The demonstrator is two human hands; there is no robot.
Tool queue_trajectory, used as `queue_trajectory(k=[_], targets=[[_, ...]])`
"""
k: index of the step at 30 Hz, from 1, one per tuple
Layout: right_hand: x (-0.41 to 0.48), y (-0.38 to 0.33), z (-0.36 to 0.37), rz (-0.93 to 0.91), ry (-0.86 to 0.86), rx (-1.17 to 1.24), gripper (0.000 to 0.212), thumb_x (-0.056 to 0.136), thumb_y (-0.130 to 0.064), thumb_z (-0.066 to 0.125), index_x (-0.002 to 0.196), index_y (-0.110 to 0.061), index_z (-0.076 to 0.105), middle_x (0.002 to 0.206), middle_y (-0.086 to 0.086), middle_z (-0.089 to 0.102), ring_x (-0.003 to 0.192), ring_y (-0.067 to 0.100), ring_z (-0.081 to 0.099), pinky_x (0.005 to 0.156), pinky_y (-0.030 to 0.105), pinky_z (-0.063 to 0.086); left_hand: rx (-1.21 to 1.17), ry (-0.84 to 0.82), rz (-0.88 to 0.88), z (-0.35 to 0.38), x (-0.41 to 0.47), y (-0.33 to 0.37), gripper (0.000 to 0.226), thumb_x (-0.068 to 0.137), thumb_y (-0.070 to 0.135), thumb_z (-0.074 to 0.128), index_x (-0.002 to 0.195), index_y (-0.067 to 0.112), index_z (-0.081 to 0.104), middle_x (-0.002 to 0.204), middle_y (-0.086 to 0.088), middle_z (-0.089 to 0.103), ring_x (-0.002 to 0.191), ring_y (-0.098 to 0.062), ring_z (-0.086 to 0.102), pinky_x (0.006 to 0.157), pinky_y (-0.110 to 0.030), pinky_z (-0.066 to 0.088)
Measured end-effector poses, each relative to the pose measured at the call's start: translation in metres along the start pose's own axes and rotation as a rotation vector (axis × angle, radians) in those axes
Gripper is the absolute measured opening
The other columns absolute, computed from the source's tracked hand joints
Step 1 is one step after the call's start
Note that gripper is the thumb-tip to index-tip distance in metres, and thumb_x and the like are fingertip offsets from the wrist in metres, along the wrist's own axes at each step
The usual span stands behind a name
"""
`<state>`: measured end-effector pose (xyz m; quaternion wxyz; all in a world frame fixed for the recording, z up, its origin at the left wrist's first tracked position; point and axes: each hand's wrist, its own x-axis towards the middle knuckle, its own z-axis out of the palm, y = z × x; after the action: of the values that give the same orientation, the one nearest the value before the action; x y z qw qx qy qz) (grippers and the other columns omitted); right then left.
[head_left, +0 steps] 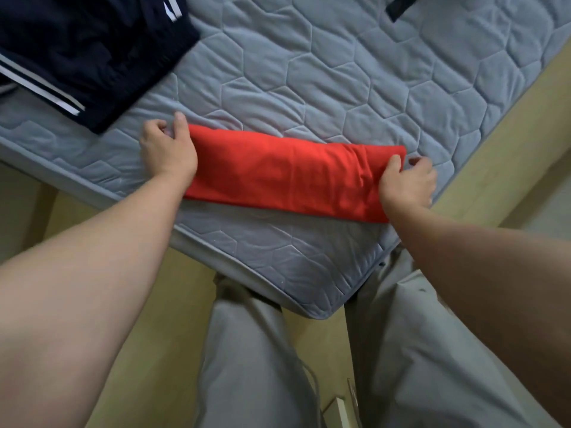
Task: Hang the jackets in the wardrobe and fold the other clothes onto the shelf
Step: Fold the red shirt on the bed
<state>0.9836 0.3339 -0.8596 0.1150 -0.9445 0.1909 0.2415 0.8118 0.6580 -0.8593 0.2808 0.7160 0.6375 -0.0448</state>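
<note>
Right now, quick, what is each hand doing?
Left hand: gripping one end of the red garment.
Right hand: pinching its other end.

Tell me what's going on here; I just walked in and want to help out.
A person stands at the mattress corner, folding a red garment. It lies across the mattress as a long folded strip, with the left grip holding its left end and the right grip pinching its right end. A navy garment with white stripes lies apart at the far left. No wardrobe or shelf is in view.
</note>
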Motion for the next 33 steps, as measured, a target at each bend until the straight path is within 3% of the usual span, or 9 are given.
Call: queue_trajectory(k=[3, 7, 11, 17, 21, 26, 30, 31, 33], targets=[[0.018, -0.004, 0.011, 0.198, -0.063, 0.167, 0.060, 0.099, -0.061, 0.039, 0.132, -0.014, 0.055, 0.139, 0.013, 0.056, 0.130, 0.034, 0.050, 0.111, 0.046, 0.037, -0.006, -0.134, -0.204, 0.018, 0.019, 0.004, 0.067, 0.103, 0.060, 0.027, 0.128, 0.008, 0.060, 0.135, -0.018, 0.060, 0.126, -0.035, 0.053, 0.101, -0.037, 0.039], [0.030, -0.004, 0.025, 0.182, -0.135, 0.287, 0.065, 0.102, -0.061, 0.030, 0.122, -0.010, 0.064, 0.127, 0.014, 0.066, 0.120, 0.036, 0.058, 0.107, 0.044, 0.043, 0.053, -0.126, -0.107, 0.034, 0.020, 0.000, 0.067, 0.106, 0.054, 0.024, 0.129, 0.004, 0.061, 0.135, -0.023, 0.059, 0.126, -0.038, 0.052, 0.102, -0.039, 0.039], [0.028, -0.005, 0.034, 0.085, -0.044, 0.136, 0.066, 0.105, -0.055, 0.020, 0.121, -0.008, 0.063, 0.126, 0.020, 0.065, 0.119, 0.041, 0.057, 0.099, 0.044, 0.041, 0.131, 0.013, -0.058, 0.043, 0.016, -0.011, 0.066, 0.106, 0.053, 0.026, 0.119, -0.002, 0.061, 0.126, -0.028, 0.062, 0.119, -0.043, 0.055, 0.096, -0.043, 0.039], [0.048, -0.014, 0.030, 0.097, 0.057, 0.220, 0.061, 0.108, -0.050, 0.022, 0.121, -0.005, 0.062, 0.125, 0.020, 0.066, 0.119, 0.040, 0.057, 0.095, 0.040, 0.039, 0.125, 0.250, -0.176, 0.038, 0.028, -0.019, 0.066, 0.105, 0.054, 0.028, 0.118, -0.002, 0.061, 0.126, -0.027, 0.063, 0.116, -0.043, 0.056, 0.094, -0.043, 0.033], [0.062, -0.021, 0.025, 0.005, 0.027, 0.245, 0.060, 0.106, -0.053, 0.024, 0.121, -0.010, 0.063, 0.124, 0.015, 0.067, 0.119, 0.037, 0.058, 0.096, 0.038, 0.041, 0.098, 0.232, -0.194, 0.044, 0.026, -0.020, 0.064, 0.106, 0.052, 0.027, 0.119, -0.001, 0.060, 0.127, -0.026, 0.063, 0.117, -0.042, 0.056, 0.094, -0.043, 0.034], [0.057, -0.017, 0.021, -0.076, -0.075, 0.239, 0.063, 0.102, -0.061, 0.024, 0.091, -0.010, 0.061, 0.107, 0.014, 0.070, 0.107, 0.035, 0.062, 0.092, 0.037, 0.042, 0.033, 0.243, -0.248, 0.041, 0.026, -0.022, 0.056, 0.108, 0.044, 0.028, 0.121, 0.000, 0.061, 0.130, -0.021, 0.062, 0.118, -0.038, 0.055, 0.092, -0.038, 0.031], [0.052, -0.009, 0.012, -0.032, -0.224, 0.231, 0.079, 0.098, -0.069, 0.023, 0.104, -0.006, 0.070, 0.113, 0.014, 0.070, 0.108, 0.033, 0.062, 0.097, 0.040, 0.045, -0.043, 0.301, -0.443, 0.037, 0.022, -0.018, 0.049, 0.104, 0.048, 0.037, 0.122, 0.009, 0.060, 0.129, -0.011, 0.063, 0.121, -0.030, 0.056, 0.093, -0.033, 0.036], [0.050, -0.009, 0.011, -0.036, -0.242, 0.221, 0.079, 0.098, -0.070, 0.023, 0.106, -0.007, 0.070, 0.114, 0.014, 0.070, 0.109, 0.033, 0.062, 0.096, 0.039, 0.044, 0.041, 0.375, -0.421, 0.037, 0.014, -0.013, 0.047, 0.101, 0.051, 0.038, 0.121, 0.015, 0.060, 0.130, -0.007, 0.062, 0.121, -0.028, 0.056, 0.094, -0.033, 0.036], [0.042, -0.010, 0.007, -0.064, -0.254, 0.197, 0.078, 0.099, -0.069, 0.022, 0.106, -0.007, 0.068, 0.113, 0.015, 0.069, 0.109, 0.034, 0.061, 0.094, 0.038, 0.044, 0.191, 0.459, -0.160, 0.040, -0.016, 0.000, 0.044, 0.096, 0.052, 0.042, 0.121, 0.020, 0.059, 0.132, -0.005, 0.057, 0.125, -0.026, 0.053, 0.099, -0.037, 0.035]])
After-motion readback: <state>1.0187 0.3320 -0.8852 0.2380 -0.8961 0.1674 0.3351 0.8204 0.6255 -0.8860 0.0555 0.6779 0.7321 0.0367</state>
